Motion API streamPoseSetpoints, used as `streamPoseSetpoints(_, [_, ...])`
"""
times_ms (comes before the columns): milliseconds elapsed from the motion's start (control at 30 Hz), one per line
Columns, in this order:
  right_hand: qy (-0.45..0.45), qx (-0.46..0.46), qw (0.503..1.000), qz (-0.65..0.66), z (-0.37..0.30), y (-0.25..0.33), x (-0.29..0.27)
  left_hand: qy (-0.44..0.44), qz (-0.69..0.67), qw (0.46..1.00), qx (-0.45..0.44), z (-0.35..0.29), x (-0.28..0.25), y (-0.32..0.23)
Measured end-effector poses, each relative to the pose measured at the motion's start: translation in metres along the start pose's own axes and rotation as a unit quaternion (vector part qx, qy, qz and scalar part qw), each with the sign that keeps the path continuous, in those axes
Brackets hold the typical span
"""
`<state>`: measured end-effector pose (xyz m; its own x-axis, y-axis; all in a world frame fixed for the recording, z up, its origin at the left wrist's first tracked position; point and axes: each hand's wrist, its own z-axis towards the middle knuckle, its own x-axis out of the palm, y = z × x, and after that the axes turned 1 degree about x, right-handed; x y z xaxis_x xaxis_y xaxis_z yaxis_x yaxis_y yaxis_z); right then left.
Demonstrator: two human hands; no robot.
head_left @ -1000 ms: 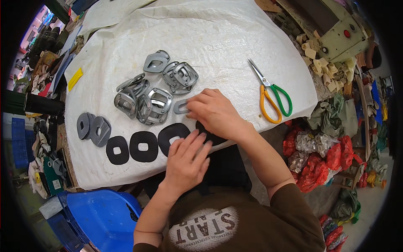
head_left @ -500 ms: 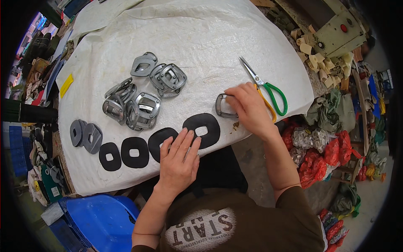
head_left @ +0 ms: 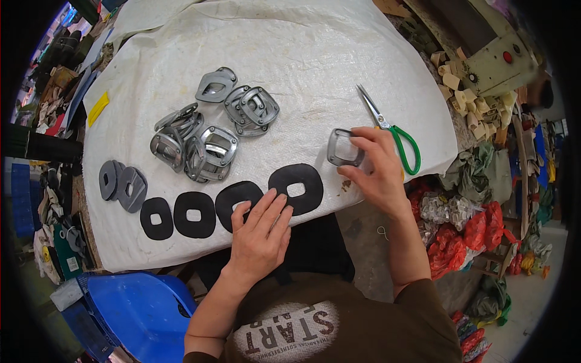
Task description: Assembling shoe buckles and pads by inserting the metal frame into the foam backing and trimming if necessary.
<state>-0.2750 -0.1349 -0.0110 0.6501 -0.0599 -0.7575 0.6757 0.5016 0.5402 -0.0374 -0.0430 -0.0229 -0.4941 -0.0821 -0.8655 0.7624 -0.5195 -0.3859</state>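
Observation:
My left hand (head_left: 260,239) lies with its fingers stretched out over the third and fourth pads of a row of rounded black pads (head_left: 311,192) with square holes. It is open and partly hides both. My right hand (head_left: 381,169) grips a grey metal frame (head_left: 332,148) by its right side, between thumb and fingers, tilted up from the sheet. The frame is rounded and has a wide opening. Beside the right hand lie scissors (head_left: 376,110) with a green handle loop; the other loop is mostly hidden by the hand.
A heap of similar metal frames (head_left: 212,154) lies left of the middle on a white sheet (head_left: 315,66). Two grey holed pads (head_left: 132,190) are at the left. A blue plastic chair (head_left: 142,314) stands at lower left, red bags (head_left: 445,248) at right, and a machine (head_left: 502,66) at upper right.
My right hand has taken hold of the metal frame and tilted it up, drawing back a little. My left hand stays on the black pads. The whole view has shifted slightly.

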Motion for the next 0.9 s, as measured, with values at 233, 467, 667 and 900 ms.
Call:
streamPoseSetpoints(233, [0.045, -0.029, 0.983, 0.174, -0.002, 0.044, 0.004, -0.005, -0.003, 1.0, -0.013, -0.001, 0.0, -0.001])
streamPoseSetpoints(467, [0.058, -0.06, 0.975, 0.204, -0.005, 0.048, 0.024, -0.058, -0.002, 0.998, -0.007, -0.007, 0.001, 0.002])
streamPoseSetpoints(667, [0.084, -0.062, 0.98, 0.167, -0.005, 0.047, 0.028, -0.046, 0.018, 0.998, -0.031, -0.01, 0.001, 0.0])
streamPoseSetpoints(900, [0.088, -0.055, 0.983, 0.15, -0.004, 0.044, 0.03, -0.047, 0.028, 0.998, -0.03, -0.009, 0.004, 0.001])
